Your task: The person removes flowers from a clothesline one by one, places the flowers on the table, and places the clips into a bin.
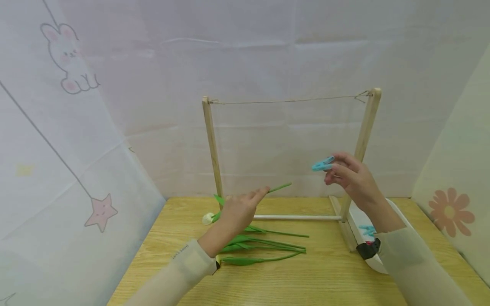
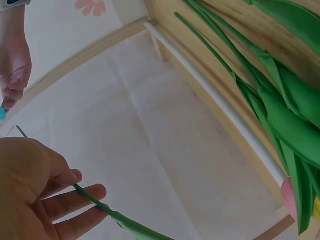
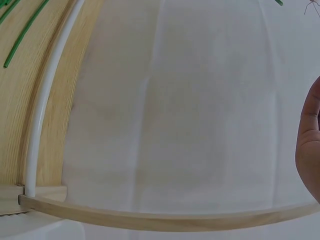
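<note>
My left hand (image 1: 239,210) pinches the thin green stem of a white artificial tulip (image 1: 208,218). Its stem end pokes out past the fingers toward the right, and the bloom hangs to the left of the hand. In the left wrist view the stem (image 2: 90,196) runs between the thumb and fingers. Higher and to the right, my right hand (image 1: 354,178) pinches a light-blue clothespin (image 1: 323,164) at its handle end. Only the edge of that hand (image 3: 309,145) shows in the right wrist view, the clothespin being out of sight there.
A wooden frame (image 1: 212,144) with a string (image 1: 283,101) tied across its top stands at the back. More tulips (image 1: 264,246) lie on the wooden table (image 1: 306,284). A white bin (image 1: 377,265) at the right holds blue clothespins (image 1: 367,230). Patterned cloth surrounds the table.
</note>
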